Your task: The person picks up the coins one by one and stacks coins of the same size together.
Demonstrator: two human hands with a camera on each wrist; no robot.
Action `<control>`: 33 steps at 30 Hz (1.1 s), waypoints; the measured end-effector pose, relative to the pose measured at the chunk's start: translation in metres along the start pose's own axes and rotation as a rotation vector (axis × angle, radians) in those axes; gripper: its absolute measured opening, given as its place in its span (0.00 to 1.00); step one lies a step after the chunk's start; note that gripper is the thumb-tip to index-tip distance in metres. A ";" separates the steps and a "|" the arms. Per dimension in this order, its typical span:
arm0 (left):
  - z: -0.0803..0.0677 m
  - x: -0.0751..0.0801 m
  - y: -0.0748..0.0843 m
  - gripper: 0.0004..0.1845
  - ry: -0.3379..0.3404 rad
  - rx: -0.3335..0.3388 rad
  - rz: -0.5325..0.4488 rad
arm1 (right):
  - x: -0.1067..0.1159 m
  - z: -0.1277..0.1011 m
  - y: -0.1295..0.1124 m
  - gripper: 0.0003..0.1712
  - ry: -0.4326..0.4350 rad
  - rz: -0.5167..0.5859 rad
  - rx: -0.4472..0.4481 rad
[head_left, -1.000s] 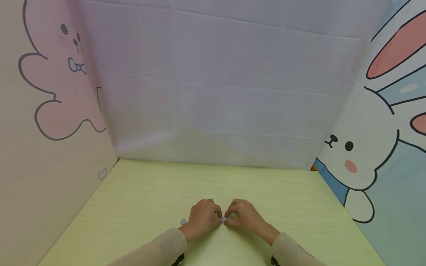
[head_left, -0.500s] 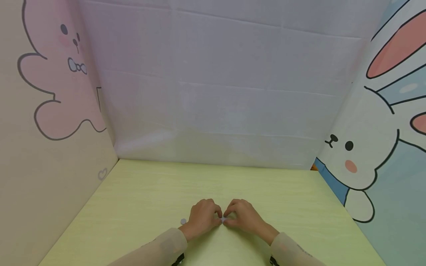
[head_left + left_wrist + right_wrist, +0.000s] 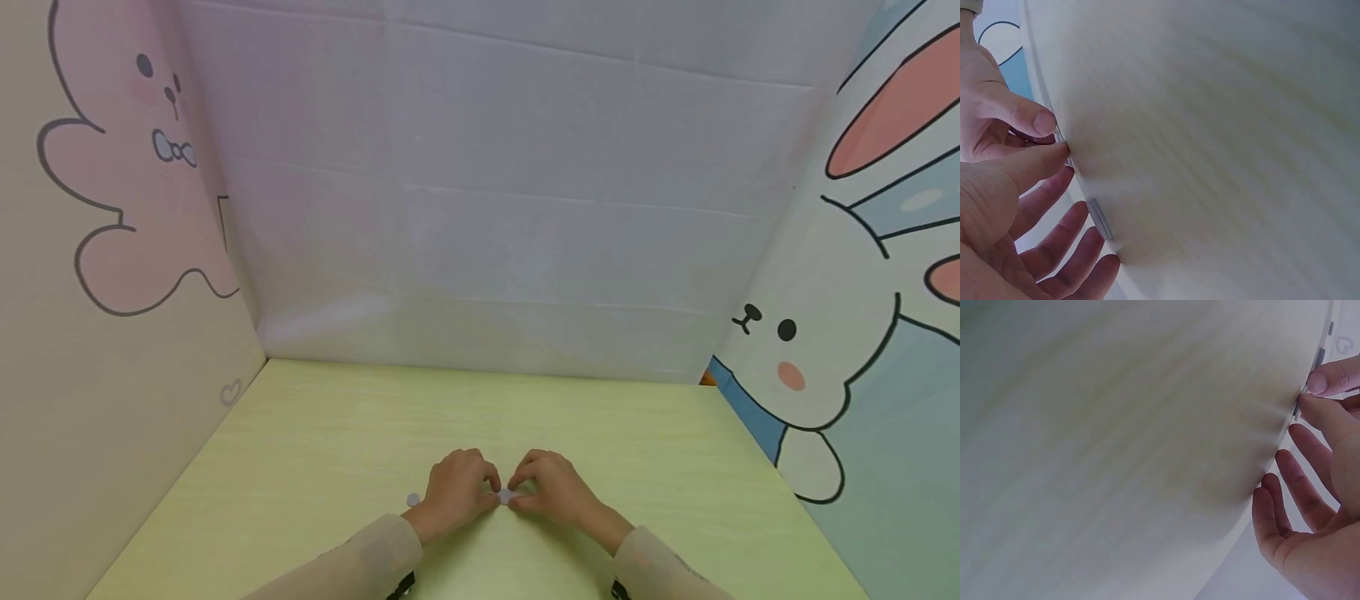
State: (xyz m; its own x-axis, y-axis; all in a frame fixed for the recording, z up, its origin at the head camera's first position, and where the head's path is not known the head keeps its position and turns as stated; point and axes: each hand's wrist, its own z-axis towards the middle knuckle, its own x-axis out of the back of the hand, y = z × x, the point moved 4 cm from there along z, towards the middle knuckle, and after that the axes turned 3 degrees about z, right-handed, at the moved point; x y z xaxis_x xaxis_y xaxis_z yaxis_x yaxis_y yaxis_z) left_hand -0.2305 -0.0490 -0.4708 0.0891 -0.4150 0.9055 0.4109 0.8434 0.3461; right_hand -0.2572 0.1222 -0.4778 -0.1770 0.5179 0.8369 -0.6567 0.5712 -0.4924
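Note:
Both hands meet over the tabletop, low in the middle of the head view. Between them is a small flat grey disc (image 3: 506, 497). My left hand (image 3: 459, 490) pinches its left side with thumb and forefinger. From the other side my right hand (image 3: 553, 487) does the same, its remaining fingers curved near the table. In the left wrist view a short grey stack of thin discs (image 3: 1099, 219) lies by the left fingertips; the left hand hides it in the head view. A further grey disc (image 3: 413, 500) lies just left of the left wrist.
The pale yellow-green tabletop (image 3: 360, 425) runs back to a white cloth wall (image 3: 495, 250). Side walls carry a pink cartoon figure (image 3: 150, 183) on the left and a white rabbit (image 3: 817, 333) on the right.
My right hand shifted slightly left, then back right, so more of the disc shows between the fingertips now. The left hand and the other grey disc have stayed put.

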 end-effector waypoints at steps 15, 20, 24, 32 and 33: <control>0.000 -0.001 -0.002 0.07 0.007 -0.007 0.013 | -0.001 0.000 -0.001 0.03 0.018 -0.002 -0.003; 0.000 0.000 -0.001 0.08 0.013 -0.012 0.016 | -0.002 0.001 -0.001 0.03 0.008 -0.013 -0.022; -0.001 0.001 -0.001 0.07 0.012 -0.014 0.016 | -0.002 0.001 -0.001 0.03 0.007 -0.021 -0.024; -0.001 0.001 -0.002 0.07 0.010 -0.022 0.012 | -0.003 0.003 0.000 0.03 0.000 -0.020 -0.035; -0.001 0.001 -0.002 0.07 0.009 -0.022 0.010 | -0.004 0.004 0.000 0.03 0.000 -0.018 -0.035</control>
State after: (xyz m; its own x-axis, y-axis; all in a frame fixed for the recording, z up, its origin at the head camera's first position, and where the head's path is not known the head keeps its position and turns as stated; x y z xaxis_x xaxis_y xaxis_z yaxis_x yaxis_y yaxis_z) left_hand -0.2302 -0.0513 -0.4705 0.1020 -0.4096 0.9065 0.4297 0.8400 0.3313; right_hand -0.2594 0.1182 -0.4800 -0.1655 0.5072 0.8458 -0.6339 0.6022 -0.4852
